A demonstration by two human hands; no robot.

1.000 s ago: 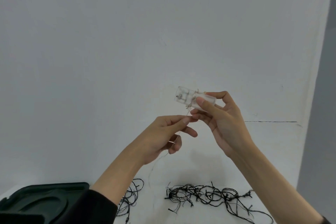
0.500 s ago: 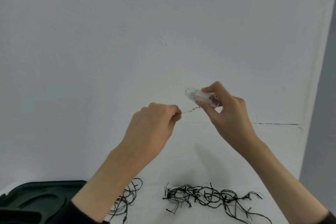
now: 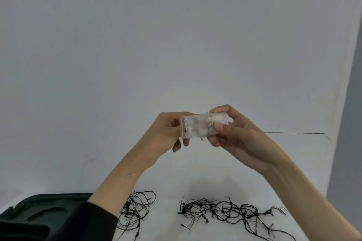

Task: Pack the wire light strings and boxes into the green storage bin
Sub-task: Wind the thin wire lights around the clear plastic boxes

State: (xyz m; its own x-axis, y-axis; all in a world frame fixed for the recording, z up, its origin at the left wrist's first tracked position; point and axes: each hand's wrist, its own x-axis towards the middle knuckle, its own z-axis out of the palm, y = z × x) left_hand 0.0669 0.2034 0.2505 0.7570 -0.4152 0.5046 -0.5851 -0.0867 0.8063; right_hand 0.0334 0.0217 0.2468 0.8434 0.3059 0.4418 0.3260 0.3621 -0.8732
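Note:
A clear plastic battery box [image 3: 194,125] with thin wire wound round its middle is held up in front of the wall. My left hand [image 3: 166,135] grips its left end and my right hand [image 3: 235,135] grips its right end, thumb pressing near the wire wrap. Below on the white table lie two tangles of black wire light strings, the smaller tangle [image 3: 137,211] beside my left forearm and the larger tangle [image 3: 231,213] to the right. The dark green bin lid [image 3: 39,213] shows at the lower left; the bin's inside is hidden.
A white wall fills the background, with a grey corner strip [image 3: 350,123] at the right. The white table [image 3: 166,227] edge runs along the bottom of the view.
My left hand let go of the thin wire end and moved right to grip the box. The box turned to lie horizontal and came lower, with the wire now wound round it.

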